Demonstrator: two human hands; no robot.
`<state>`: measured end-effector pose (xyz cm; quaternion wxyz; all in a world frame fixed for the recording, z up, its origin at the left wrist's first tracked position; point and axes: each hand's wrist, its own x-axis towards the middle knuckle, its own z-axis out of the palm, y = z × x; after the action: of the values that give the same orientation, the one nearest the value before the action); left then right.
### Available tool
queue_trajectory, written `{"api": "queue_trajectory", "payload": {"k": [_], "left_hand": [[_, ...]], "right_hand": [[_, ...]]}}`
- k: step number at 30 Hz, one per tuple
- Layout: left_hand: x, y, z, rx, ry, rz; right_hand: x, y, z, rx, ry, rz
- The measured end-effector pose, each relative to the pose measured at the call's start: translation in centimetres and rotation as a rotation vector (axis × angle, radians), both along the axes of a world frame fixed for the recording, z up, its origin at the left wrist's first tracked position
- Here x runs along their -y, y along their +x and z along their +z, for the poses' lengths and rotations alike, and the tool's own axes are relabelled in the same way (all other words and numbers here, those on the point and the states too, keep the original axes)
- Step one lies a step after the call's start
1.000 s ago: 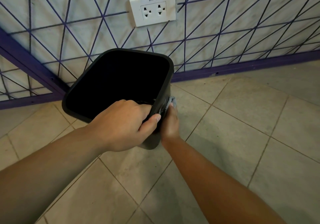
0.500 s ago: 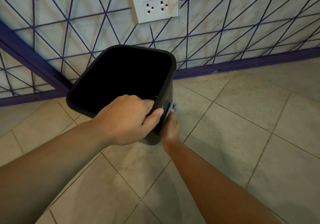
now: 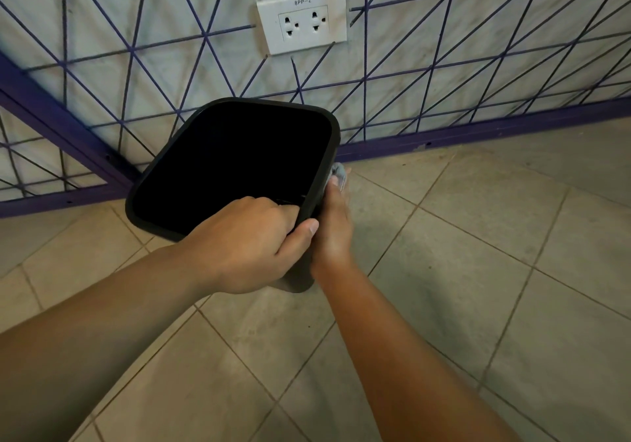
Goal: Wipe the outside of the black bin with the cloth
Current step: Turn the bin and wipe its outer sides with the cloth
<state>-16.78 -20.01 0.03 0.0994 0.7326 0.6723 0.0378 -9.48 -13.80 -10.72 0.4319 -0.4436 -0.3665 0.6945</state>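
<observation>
The black bin is tilted with its square mouth toward me, just above the tiled floor near the wall. My left hand grips the bin's near rim, fingers inside and thumb on the outer corner. My right hand lies against the bin's right outer side and holds a small grey cloth against it; only the cloth's top edge shows past the fingers. Most of the bin's outer walls are hidden from me.
A white double wall socket sits above the bin on a white wall crossed by purple lines. A purple skirting runs along the wall's foot. Beige floor tiles spread to the right and front.
My right hand with the cloth has slid up along the bin's right side, away from me. The bin has tipped and turned slightly in my left hand.
</observation>
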Motion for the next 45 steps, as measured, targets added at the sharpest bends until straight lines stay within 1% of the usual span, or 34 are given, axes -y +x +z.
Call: {"api": "queue_trajectory", "payload": {"k": [2, 4, 5, 9, 10, 13, 14, 16, 18, 20, 25, 27, 29, 31, 32, 35, 37, 40, 42, 44, 45], "left_hand": [[0.1, 0.0, -0.1, 0.055, -0.001, 0.000], [0.0, -0.1, -0.1, 0.097, -0.001, 0.001], [0.0, -0.1, 0.0, 0.100, 0.004, 0.002], [-0.2, -0.1, 0.0, 0.071, 0.026, 0.006], [-0.2, 0.0, 0.0, 0.075, 0.022, 0.010], [-0.1, -0.2, -0.1, 0.069, 0.005, 0.013], [-0.1, -0.2, -0.1, 0.071, 0.009, 0.016], [-0.2, -0.1, -0.2, 0.063, 0.031, 0.018], [-0.4, -0.1, -0.2, 0.056, 0.039, 0.024], [-0.5, 0.0, -0.2, 0.082, 0.032, 0.035], [-0.2, 0.0, -0.1, 0.082, 0.021, 0.041], [-0.2, 0.2, 0.1, 0.064, 0.028, 0.037], [-0.3, 0.3, 0.1, 0.051, 0.035, 0.033], [-0.3, 0.3, 0.1, 0.071, 0.029, 0.043], [-0.3, 0.3, 0.0, 0.073, 0.029, 0.044], [-0.2, 0.0, -0.1, 0.059, 0.044, 0.037], [-0.2, 0.1, -0.1, 0.058, 0.046, 0.045], [-0.2, 0.3, -0.1, 0.023, 0.052, 0.039], [-0.2, 0.4, 0.0, 0.027, 0.051, 0.039], [-0.2, 0.3, 0.0, 0.033, 0.057, 0.036], [-0.2, 0.2, -0.1, 0.037, 0.057, 0.035]], "right_hand": [[3.3, 0.7, 2.2, 0.017, 0.141, 0.017], [4.5, 1.0, 1.8, 0.032, 0.223, -0.015], [3.7, 0.9, 1.2, 0.062, 0.249, -0.022], [-0.4, 0.1, 0.4, 0.097, 0.129, -0.025], [0.3, 0.2, 0.8, 0.085, 0.127, -0.017], [4.2, 0.4, 1.7, 0.058, 0.208, 0.013], [5.0, 0.3, 1.7, 0.075, 0.215, 0.013], [4.3, 0.2, 1.4, 0.103, 0.213, -0.004], [1.9, -0.1, 0.7, 0.115, 0.145, -0.015], [0.6, -0.2, 0.6, 0.083, 0.053, -0.017], [5.7, 0.6, 2.9, 0.070, 0.173, 0.024], [4.8, 0.4, 2.1, 0.104, 0.197, -0.029], [2.1, 0.0, 0.7, 0.134, 0.148, -0.038], [0.5, -0.2, 0.3, 0.111, 0.023, -0.031], [0.8, -0.2, 0.6, 0.090, 0.008, -0.030], [4.4, 0.4, 2.5, 0.055, 0.093, 0.003], [5.4, 0.4, 3.1, 0.030, 0.096, -0.039], [2.5, -0.3, 1.0, 0.060, 0.074, -0.053], [0.6, -0.8, -0.8, 0.045, -0.009, -0.048], [1.4, -0.7, -0.2, 0.040, -0.036, -0.041], [2.5, -0.4, 1.0, 0.053, 0.005, -0.018]]}}
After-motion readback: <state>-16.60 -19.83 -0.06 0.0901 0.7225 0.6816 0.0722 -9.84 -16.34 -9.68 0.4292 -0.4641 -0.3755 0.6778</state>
